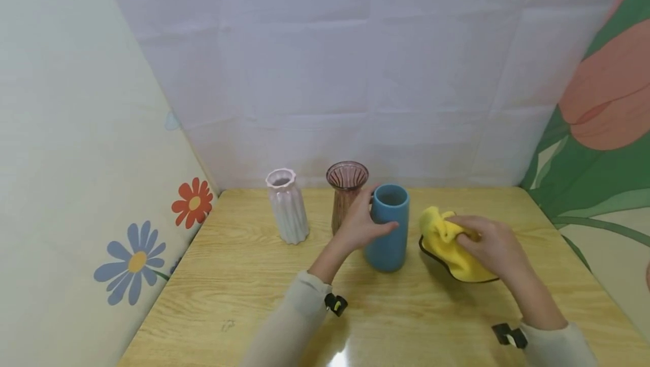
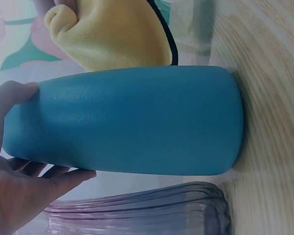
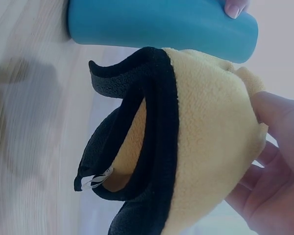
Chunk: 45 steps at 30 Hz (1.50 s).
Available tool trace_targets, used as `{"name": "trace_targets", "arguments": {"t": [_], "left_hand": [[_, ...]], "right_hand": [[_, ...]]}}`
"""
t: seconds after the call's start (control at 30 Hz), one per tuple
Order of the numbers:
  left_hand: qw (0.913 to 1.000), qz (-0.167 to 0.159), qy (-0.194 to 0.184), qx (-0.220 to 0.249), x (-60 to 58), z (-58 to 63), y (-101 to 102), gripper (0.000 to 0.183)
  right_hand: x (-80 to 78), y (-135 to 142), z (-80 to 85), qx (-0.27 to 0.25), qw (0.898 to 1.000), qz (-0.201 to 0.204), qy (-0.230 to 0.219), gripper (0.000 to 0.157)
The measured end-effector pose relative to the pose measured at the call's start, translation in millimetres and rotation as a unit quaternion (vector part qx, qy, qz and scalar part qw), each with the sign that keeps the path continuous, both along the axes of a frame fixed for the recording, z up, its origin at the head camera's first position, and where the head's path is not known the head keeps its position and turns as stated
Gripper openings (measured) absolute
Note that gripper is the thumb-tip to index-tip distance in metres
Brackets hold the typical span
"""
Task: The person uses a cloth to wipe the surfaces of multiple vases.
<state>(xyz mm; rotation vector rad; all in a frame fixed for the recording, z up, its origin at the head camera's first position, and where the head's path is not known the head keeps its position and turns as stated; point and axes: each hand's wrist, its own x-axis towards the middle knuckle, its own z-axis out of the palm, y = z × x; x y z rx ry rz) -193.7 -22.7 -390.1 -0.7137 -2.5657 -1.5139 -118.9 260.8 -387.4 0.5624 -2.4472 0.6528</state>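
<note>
A blue vase (image 1: 388, 237) stands upright on the wooden table. My left hand (image 1: 359, 223) grips its upper part, thumb on the near side and fingers round the other, as the left wrist view (image 2: 132, 120) also shows. To the right, my right hand (image 1: 500, 245) pinches a yellow cloth (image 1: 459, 254) with a dark edge. The cloth hangs in folds beside the vase, and in the right wrist view its dark-trimmed edge (image 3: 166, 137) droops over the table with a small white tag. Behind the left hand, partly hidden, is a purple glass vase (image 1: 345, 183) with a flared rim.
A pale pink-white ribbed vase (image 1: 290, 214) stands on the left of the wooden table (image 1: 228, 293). A white sheet (image 1: 355, 73) hangs behind the table. Flower-patterned panels (image 1: 137, 262) flank both sides.
</note>
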Motion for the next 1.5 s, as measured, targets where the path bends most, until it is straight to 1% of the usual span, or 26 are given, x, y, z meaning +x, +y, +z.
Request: {"name": "trace_targets", "arguments": {"t": [0.27, 0.5, 0.77, 0.97, 1.3, 1.5], "left_hand": [[0.9999, 0.007, -0.011, 0.001, -8.4, -1.4, 9.2, 0.089], [0.9998, 0.007, -0.01, 0.013, -16.3, -0.6, 16.3, 0.087], [0.9995, 0.021, -0.014, 0.02, -23.7, -2.2, 24.4, 0.086], [0.9991, 0.028, -0.018, 0.027, -27.7, -3.6, 30.6, 0.089], [0.9987, 0.04, 0.0, 0.032, -33.2, -4.4, 39.3, 0.089], [0.9982, 0.04, -0.006, 0.045, -36.1, -4.2, 44.1, 0.089]], "right_hand": [[-3.4, 9.8, 0.2, 0.0, 1.0, -0.012, -0.002, 0.035], [-6.6, 16.4, 1.4, 0.014, 0.999, -0.035, -0.003, 0.034], [-9.0, 26.1, 3.2, 0.026, 0.998, -0.058, -0.03, 0.033], [-11.0, 34.0, 4.4, 0.039, 0.996, -0.068, -0.047, 0.033], [-13.0, 48.7, 2.4, 0.05, 0.994, -0.084, -0.045, 0.033], [-16.2, 57.9, 2.1, 0.066, 0.993, -0.088, -0.03, 0.033]]}}
